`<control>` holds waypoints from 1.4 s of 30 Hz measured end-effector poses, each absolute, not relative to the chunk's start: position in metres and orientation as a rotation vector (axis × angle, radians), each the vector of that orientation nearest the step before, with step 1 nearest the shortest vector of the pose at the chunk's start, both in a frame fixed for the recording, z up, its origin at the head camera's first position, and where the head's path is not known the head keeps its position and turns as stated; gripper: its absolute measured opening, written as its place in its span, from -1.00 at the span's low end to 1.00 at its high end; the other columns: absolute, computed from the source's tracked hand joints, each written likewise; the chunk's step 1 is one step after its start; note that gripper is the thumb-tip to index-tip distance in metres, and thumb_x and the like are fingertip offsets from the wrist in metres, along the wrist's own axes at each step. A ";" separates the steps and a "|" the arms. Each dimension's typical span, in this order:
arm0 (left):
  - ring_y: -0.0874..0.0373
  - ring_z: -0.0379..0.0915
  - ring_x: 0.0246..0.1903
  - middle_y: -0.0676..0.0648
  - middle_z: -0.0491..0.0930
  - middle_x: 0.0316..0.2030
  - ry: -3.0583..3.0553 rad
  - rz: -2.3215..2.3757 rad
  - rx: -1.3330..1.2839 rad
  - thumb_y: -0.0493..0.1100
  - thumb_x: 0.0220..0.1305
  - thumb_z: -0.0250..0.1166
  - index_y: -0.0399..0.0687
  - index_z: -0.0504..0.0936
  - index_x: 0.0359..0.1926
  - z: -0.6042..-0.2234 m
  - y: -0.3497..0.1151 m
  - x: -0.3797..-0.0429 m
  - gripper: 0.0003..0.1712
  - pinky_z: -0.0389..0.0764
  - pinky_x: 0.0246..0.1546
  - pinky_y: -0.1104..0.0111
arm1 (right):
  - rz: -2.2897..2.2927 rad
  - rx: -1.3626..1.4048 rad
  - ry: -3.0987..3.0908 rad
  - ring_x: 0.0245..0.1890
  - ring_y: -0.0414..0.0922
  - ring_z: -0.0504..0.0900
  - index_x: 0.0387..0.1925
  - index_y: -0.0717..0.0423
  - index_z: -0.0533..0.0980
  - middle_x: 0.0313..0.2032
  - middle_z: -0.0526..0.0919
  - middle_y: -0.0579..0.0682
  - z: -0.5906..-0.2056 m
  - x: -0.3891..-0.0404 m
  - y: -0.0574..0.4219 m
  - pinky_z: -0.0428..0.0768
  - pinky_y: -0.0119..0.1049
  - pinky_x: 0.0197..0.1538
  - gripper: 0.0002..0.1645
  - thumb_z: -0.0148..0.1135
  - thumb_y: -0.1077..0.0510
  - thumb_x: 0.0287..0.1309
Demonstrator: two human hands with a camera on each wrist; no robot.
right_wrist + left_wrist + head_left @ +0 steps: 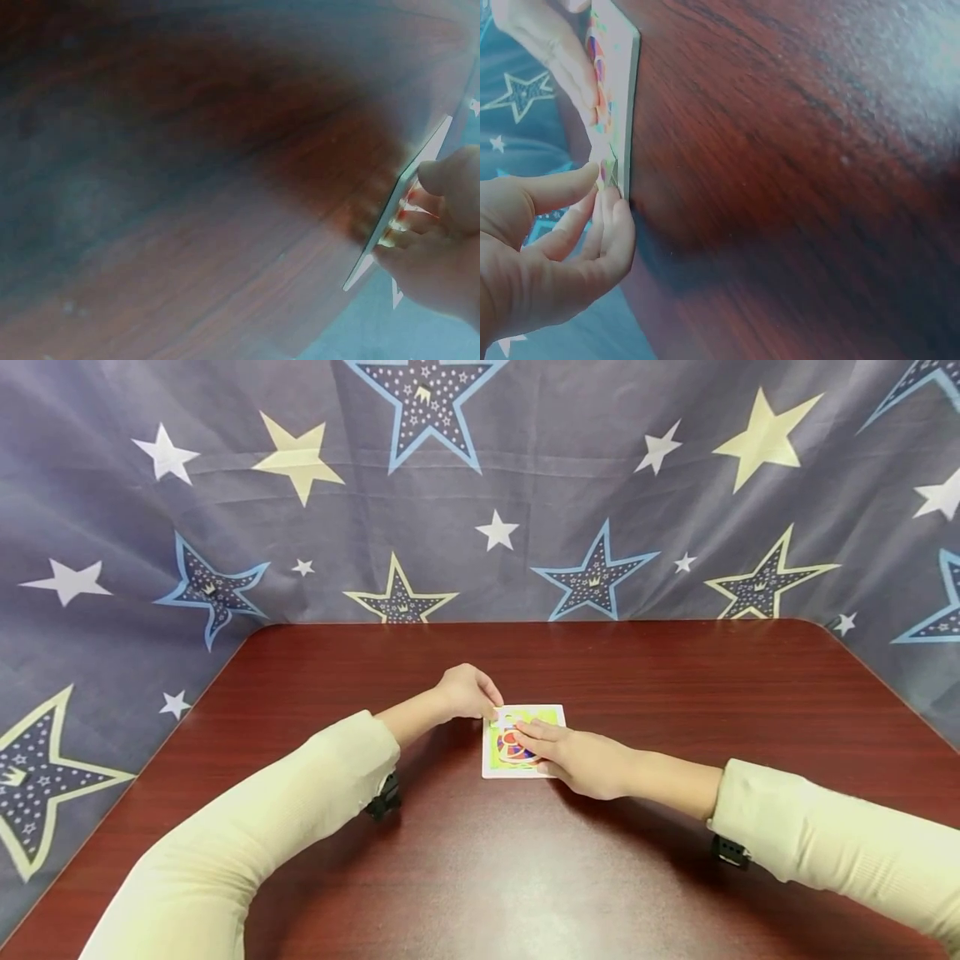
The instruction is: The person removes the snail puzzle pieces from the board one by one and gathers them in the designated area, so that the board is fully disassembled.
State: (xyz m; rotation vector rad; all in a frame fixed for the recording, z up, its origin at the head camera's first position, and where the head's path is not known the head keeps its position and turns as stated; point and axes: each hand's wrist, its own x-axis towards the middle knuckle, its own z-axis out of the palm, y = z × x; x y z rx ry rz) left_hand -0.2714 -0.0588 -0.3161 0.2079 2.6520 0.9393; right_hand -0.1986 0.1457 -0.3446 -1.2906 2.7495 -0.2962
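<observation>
A thin square puzzle board (pixel 495 760) with a white border and a bright yellow, red and blue picture lies flat on the table. At its far left corner my left hand (pixel 465 693) pinches a small puzzle piece (pixel 609 169) between thumb and fingertips, just over the board's surface. My right hand (pixel 592 762) comes in from the right, its extended fingers resting on the picture and covering part of it. In the right wrist view the thumb (pixel 435 178) lies along the board's near edge (pixel 390 206).
The board stands on a dark red wood-grain table (pixel 337 877) with rounded far corners. A grey-blue curtain (pixel 450 527) printed with stars hangs behind the table and along its sides. Light glares on the near tabletop.
</observation>
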 end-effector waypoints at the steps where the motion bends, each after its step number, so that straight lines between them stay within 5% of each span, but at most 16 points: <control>1: 0.34 0.48 -0.56 0.00 0.69 -0.46 2.620 0.987 0.168 -0.34 -0.03 0.45 -0.19 0.75 -0.29 -0.317 -0.060 -0.272 -0.81 0.55 -0.44 0.59 | -0.295 -1.297 2.748 0.40 0.10 0.29 0.37 0.20 0.25 0.40 0.29 0.15 -0.344 -0.199 0.146 0.38 -0.06 0.33 -0.40 0.05 0.19 0.35; 10: 0.33 0.50 -0.55 0.02 0.59 -0.52 2.279 1.312 -0.121 -0.42 0.08 0.36 -0.36 0.66 -0.10 -0.320 -0.064 -0.275 -0.70 0.65 -0.37 0.50 | -0.312 -1.251 2.734 0.41 0.10 0.27 0.38 0.19 0.24 0.40 0.29 0.13 -0.346 -0.199 0.146 0.33 -0.05 0.37 -0.40 0.05 0.16 0.36; 21: 0.32 0.56 -0.54 0.05 0.61 -0.58 2.298 1.493 -0.176 -0.37 0.10 0.37 -0.30 0.68 -0.15 -0.318 -0.073 -0.269 -0.76 0.67 -0.31 0.46 | -0.299 -1.272 2.735 0.41 0.11 0.28 0.37 0.19 0.25 0.40 0.30 0.13 -0.345 -0.199 0.146 0.35 -0.04 0.35 -0.42 0.03 0.19 0.36; 42: 0.35 0.55 -0.48 0.11 0.60 -0.49 2.188 1.601 -0.149 -0.40 0.21 0.23 -0.43 0.50 0.10 -0.313 -0.140 -0.256 -0.59 0.66 -0.21 0.48 | -0.268 -1.286 2.752 0.40 0.11 0.28 0.36 0.22 0.26 0.39 0.31 0.13 -0.344 -0.198 0.146 0.37 -0.06 0.33 -0.42 0.03 0.24 0.34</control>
